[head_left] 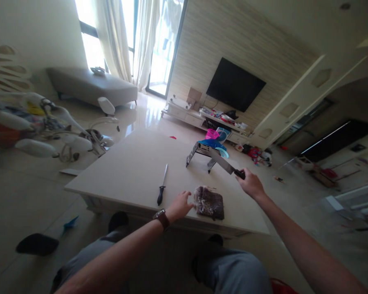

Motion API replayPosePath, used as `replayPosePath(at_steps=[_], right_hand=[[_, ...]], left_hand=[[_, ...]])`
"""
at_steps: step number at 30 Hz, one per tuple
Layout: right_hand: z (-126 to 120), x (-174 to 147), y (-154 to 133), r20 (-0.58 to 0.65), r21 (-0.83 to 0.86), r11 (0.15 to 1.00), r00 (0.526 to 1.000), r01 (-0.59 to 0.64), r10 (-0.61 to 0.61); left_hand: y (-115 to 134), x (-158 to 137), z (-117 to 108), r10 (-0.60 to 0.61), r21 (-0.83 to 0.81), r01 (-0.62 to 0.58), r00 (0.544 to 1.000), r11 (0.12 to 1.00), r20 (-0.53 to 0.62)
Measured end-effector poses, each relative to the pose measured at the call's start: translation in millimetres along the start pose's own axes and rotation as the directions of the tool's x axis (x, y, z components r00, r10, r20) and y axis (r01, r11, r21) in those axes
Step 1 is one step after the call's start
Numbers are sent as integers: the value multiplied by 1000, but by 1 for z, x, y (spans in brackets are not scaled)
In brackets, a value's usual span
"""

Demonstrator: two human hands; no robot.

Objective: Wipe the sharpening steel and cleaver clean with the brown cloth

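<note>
My right hand [252, 182] is wrapped round the dark handle of a broad-bladed kitchen knife [222, 162], holding it above the right side of the pale table [141, 149]. The blade points up and left, its far end overlapping a dark-legged stand [202, 151] with slots in its top. Beside a folded grey-brown cloth [210, 203], my left hand [180, 205] hovers with its fingers apart and nothing in them; whether a fingertip touches the cloth I cannot tell. A sharpening steel [163, 188] with a black handle lies to the left of that hand.
Behind the stand are a blue item [214, 143] and a pink basket [212, 134]. A low TV cabinet [185, 116] with clutter stands by the far wall. Left of the table is a white-and-chrome piece of equipment [70, 141]. My knees are below the table's front edge.
</note>
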State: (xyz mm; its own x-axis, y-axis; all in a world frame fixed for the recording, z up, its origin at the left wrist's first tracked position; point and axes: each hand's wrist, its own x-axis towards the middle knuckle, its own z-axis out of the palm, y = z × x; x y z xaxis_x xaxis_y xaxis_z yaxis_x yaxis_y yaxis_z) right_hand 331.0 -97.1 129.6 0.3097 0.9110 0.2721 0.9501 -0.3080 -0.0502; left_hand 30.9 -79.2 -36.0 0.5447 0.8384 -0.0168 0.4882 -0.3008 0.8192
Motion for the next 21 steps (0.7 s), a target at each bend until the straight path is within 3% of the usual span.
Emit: replayPosePath(at_steps=[4, 8, 12, 21], right_hand=[[-52, 46, -11, 52, -354, 933, 997, 65, -50], [-79, 88, -36, 98, -560, 813, 987, 160, -127], [-81, 122, -60, 151, -654, 720, 972, 233, -178], [-58, 175, -88, 195, -661, 702, 964, 265, -181]], left_hand=[[-3, 1, -6, -32, 59, 32, 999, 998, -6], [-3, 2, -14, -122, 63, 119, 991, 991, 53], [-9, 3, -21, -205, 57, 200, 972, 978, 111], [-25, 9, -30, -251, 86, 241, 959, 967, 133]])
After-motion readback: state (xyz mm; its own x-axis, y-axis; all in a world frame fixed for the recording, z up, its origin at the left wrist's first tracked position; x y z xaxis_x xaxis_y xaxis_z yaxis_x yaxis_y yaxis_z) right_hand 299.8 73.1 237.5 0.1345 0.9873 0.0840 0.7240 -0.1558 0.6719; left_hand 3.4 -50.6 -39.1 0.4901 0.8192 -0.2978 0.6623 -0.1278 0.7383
